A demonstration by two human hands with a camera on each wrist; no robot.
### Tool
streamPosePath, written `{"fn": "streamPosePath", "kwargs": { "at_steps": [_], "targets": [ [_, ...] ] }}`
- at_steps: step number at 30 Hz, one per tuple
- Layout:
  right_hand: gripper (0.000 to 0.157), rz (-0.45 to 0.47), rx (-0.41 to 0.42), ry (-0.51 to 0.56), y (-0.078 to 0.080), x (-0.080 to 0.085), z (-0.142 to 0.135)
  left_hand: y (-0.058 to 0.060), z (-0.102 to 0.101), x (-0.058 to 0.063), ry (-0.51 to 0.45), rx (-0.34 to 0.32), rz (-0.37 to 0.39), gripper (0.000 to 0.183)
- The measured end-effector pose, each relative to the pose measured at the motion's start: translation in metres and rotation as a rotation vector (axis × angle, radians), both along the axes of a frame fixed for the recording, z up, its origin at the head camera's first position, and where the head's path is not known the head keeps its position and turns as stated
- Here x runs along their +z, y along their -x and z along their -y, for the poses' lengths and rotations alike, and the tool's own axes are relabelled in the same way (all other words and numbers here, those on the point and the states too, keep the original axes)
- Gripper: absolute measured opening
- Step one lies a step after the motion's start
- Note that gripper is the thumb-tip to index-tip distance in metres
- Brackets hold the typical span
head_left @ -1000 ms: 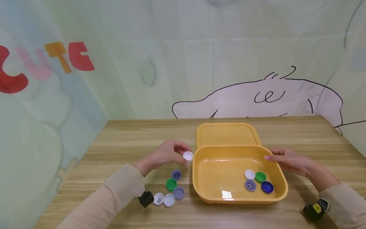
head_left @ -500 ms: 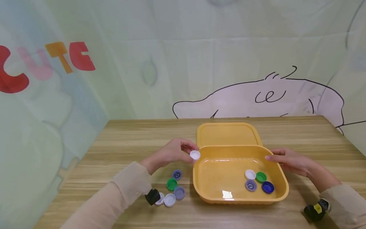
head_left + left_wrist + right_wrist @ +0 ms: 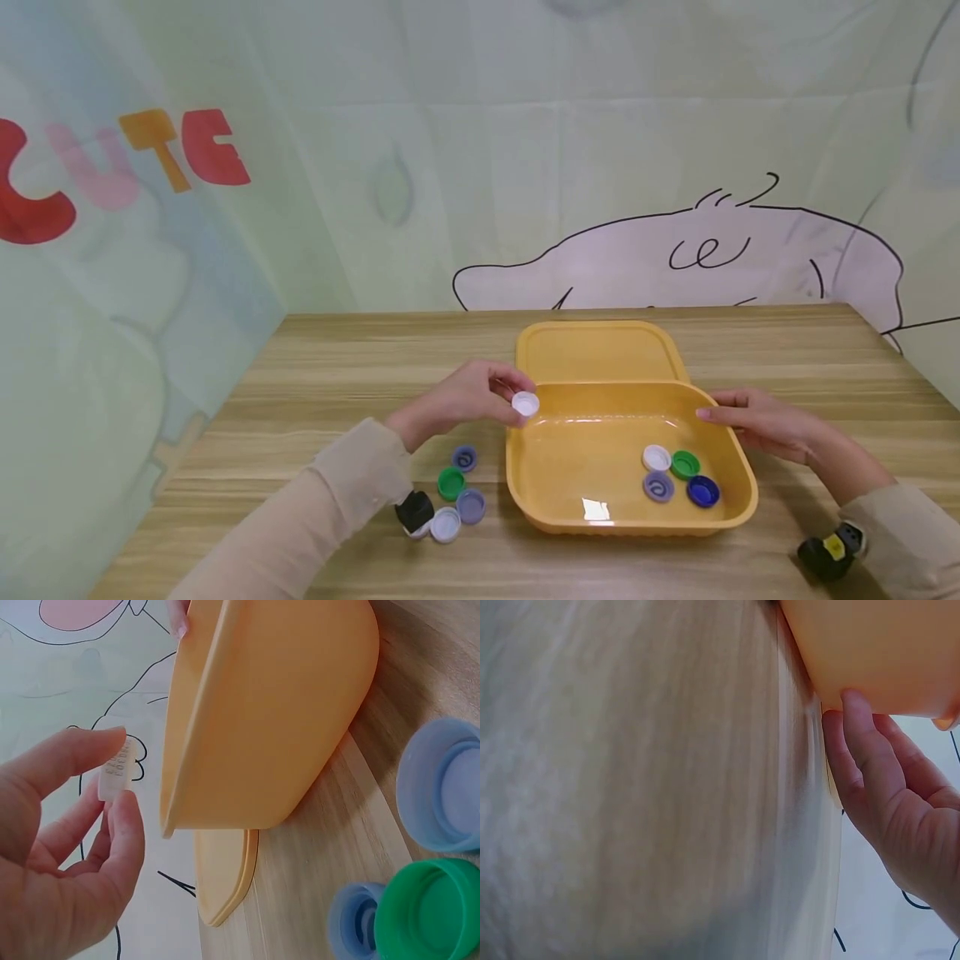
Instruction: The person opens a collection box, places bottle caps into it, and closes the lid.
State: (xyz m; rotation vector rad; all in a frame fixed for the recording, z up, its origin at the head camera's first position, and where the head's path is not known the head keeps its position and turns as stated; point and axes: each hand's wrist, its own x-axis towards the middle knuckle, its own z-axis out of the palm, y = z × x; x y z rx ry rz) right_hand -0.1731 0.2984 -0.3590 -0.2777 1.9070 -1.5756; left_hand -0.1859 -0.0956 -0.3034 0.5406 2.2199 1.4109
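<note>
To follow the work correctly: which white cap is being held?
The white cap pinched in the left hand; the others lie inside the yellow container or on the table.

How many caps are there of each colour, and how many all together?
White caps: 4 (1 in the left hand, 1 in the box, 2 on the table, one of those partly hidden)
Light purple caps: 3 (1 in the box, 2 on the table)
Green caps: 2 (1 in the box, 1 on the table)
Dark blue cap: 1 (in the box)
Total: 10
</note>
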Motion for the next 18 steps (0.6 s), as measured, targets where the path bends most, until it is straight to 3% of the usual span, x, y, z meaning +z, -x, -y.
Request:
{"fn": "streamPosePath", "kwargs": {
  "at_steps": [11, 18],
  "targets": [
    [0.046, 0.008, 0.014, 0.038, -0.001, -0.001, 0.000, 0.002, -0.010, 0.000, 0.023, -0.047, -0.023, 0.034],
    [0.049, 0.014, 0.002, 0.030, 0.000, -0.001, 0.001, 0.005, -0.018, -0.001, 0.024, -0.034, -0.023, 0.034]
  ]
}}
